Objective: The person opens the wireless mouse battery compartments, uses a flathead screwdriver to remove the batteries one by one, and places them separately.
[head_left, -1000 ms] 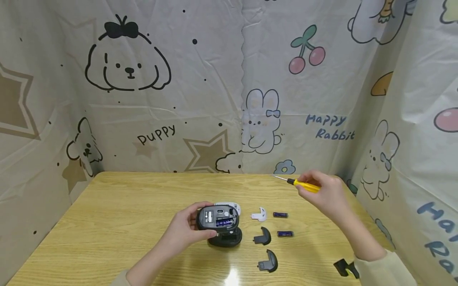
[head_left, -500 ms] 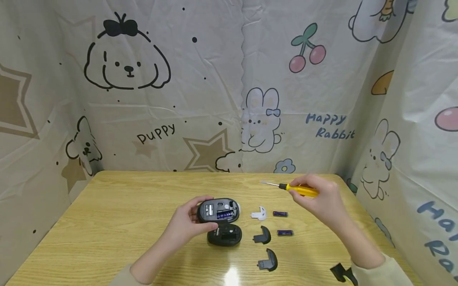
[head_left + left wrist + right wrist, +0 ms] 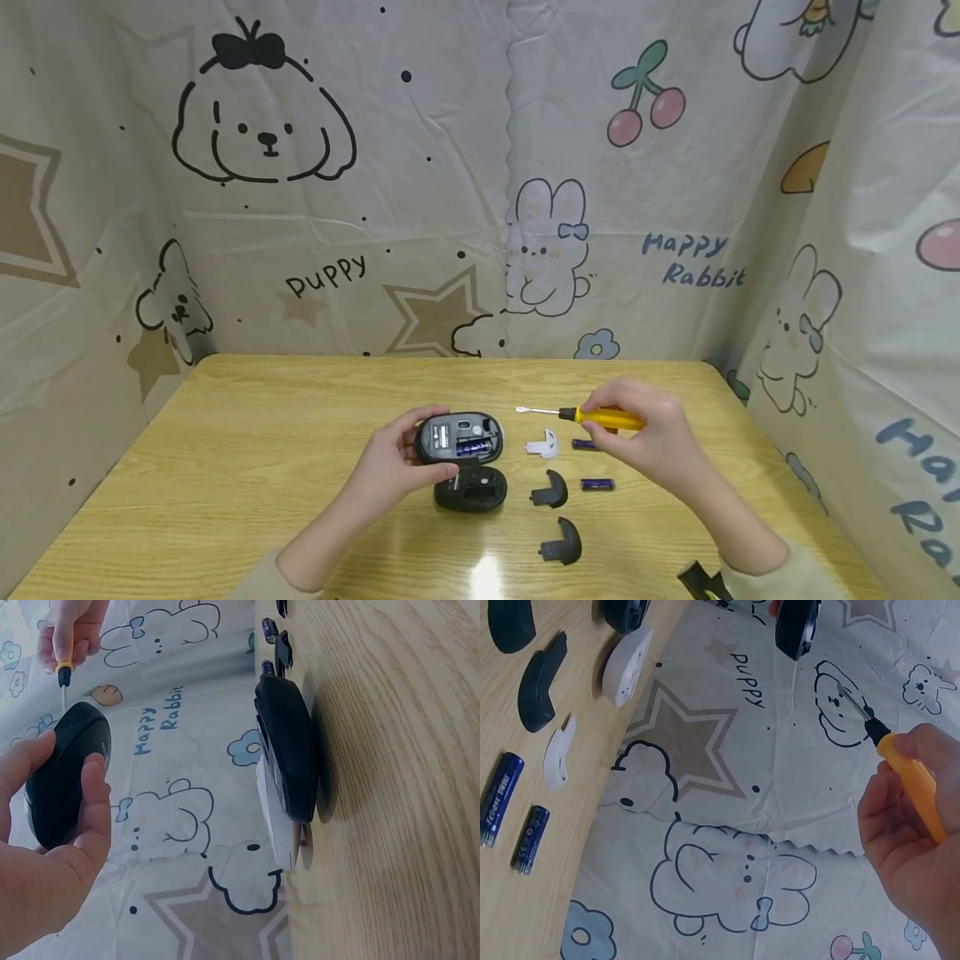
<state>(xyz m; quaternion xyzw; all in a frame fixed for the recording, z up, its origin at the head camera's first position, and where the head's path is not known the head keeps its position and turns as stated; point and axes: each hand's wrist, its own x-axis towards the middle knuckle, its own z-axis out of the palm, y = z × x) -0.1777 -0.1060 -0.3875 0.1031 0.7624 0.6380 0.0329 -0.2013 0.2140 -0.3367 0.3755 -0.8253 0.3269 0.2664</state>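
Observation:
My left hand (image 3: 397,457) grips a black computer mouse (image 3: 442,450) by its left end, underside turned toward me. Its battery bay is uncovered, with a dark blue battery (image 3: 474,447) inside. In the left wrist view the held mouse (image 3: 71,765) is up off the table, fingers and thumb around its shell. My right hand (image 3: 637,421) pinches the yellow handle of a flat-tipped screwdriver (image 3: 611,418). The blade points left toward the mouse, its tip a short gap from the mouse's right end. In the right wrist view the screwdriver (image 3: 915,787) sits between thumb and fingers.
On the table (image 3: 262,467), another black mouse (image 3: 471,490) lies upside down below the held one. A white mouse (image 3: 276,817) is beside it. Rightward are a white cover (image 3: 543,445), two dark covers (image 3: 551,490), two batteries (image 3: 597,484) and a black object (image 3: 701,581) by my right sleeve.
My right hand has brought the screwdriver left and down toward the held mouse. My left hand has raised the mouse slightly, showing more of the black mouse below.

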